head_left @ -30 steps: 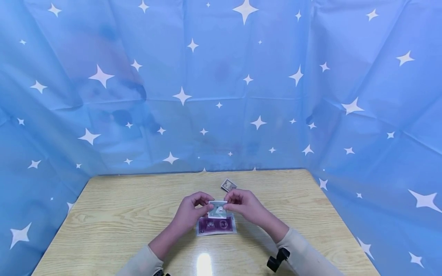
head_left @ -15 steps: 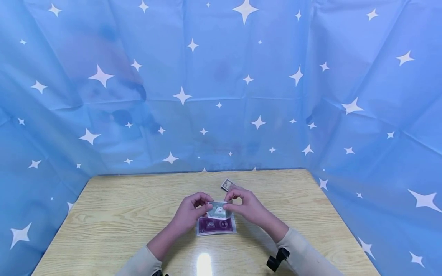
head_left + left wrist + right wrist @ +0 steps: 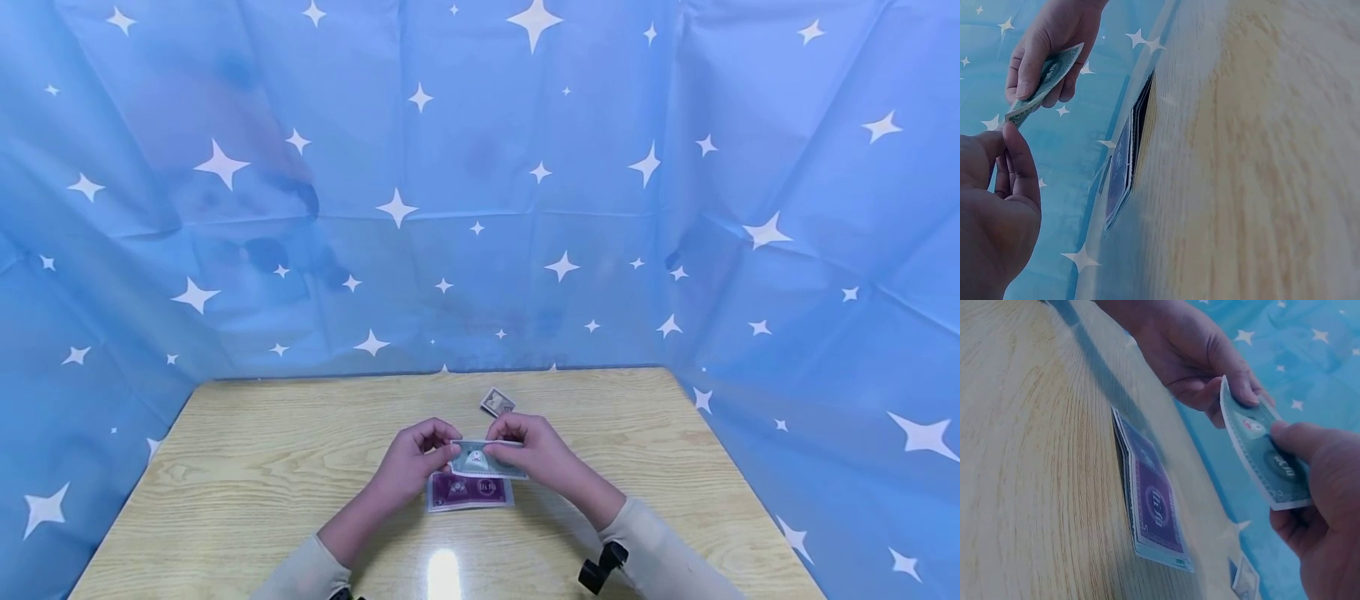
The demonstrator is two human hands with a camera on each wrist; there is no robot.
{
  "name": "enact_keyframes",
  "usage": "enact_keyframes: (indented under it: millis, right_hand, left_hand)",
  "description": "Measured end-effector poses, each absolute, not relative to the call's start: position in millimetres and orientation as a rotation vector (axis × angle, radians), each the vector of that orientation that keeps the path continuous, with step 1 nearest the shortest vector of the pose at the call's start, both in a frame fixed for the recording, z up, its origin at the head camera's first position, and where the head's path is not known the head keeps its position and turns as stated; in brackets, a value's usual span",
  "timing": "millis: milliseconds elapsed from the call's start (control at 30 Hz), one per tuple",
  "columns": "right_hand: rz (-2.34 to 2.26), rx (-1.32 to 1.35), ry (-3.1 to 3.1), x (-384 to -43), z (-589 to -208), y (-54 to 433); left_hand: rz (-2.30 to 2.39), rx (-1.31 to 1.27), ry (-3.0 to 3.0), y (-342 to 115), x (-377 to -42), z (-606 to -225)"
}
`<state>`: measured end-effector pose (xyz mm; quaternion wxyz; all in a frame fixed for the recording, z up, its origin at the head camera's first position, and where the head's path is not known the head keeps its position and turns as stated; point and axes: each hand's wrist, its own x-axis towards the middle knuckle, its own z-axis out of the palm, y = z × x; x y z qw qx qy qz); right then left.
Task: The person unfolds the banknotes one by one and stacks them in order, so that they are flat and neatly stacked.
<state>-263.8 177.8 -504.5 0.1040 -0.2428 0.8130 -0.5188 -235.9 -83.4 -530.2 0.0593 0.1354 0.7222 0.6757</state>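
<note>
A green play banknote (image 3: 471,468) is held above the table between both hands, facing up and slightly bowed. My left hand (image 3: 414,455) pinches its left end between thumb and fingers. With the thumb on its face and fingers behind it, my right hand (image 3: 542,454) grips the right part. Just under the green note lies a purple play banknote (image 3: 468,496), on top of a small stack of notes. The right wrist view shows layered edges below that purple note (image 3: 1159,506).
Behind the right hand, a small stack of brownish notes (image 3: 497,402) lies at an angle on the wooden table (image 3: 285,450). A blue curtain with white stars (image 3: 480,183) hangs beyond the table's far edge. A black strap device (image 3: 602,568) is on the right wrist.
The green banknote has spread out to the right, from about half its width to its full length. Both hands stay nearly in place. The purple note and the brownish stack have not moved.
</note>
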Motion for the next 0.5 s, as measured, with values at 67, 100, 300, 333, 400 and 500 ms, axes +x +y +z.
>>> enact_keyframes:
  millis: [67,100,300,333,400,500]
  right_hand:
    - [-1.545,-0.709,2.381,-263.2,-504.6,177.0]
    - [-1.552,-0.7,2.376,-262.9,-504.5,176.8]
    - [-1.571,-0.669,2.416,-262.0,-505.7,179.0]
    - [-1.576,-0.67,2.421,-261.6,-505.7,179.7]
    - [-1.602,-0.666,2.406,-261.2,-506.2,181.0]
    - [-1.63,-0.657,2.372,-260.5,-507.7,183.0]
  left_hand:
    - [2.049,0.41,2.184,-84.4,-236.0,-530.9]
    - [2.05,0.407,2.184,-85.2,-236.3,-531.6]
    - [2.075,0.36,2.165,-91.0,-237.3,-533.9]
    - [2.08,0.344,2.157,-92.2,-237.6,-534.4]
    - [2.08,0.31,2.153,-94.5,-238.4,-536.2]
    - [2.082,0.283,2.152,-98.3,-238.4,-538.0]
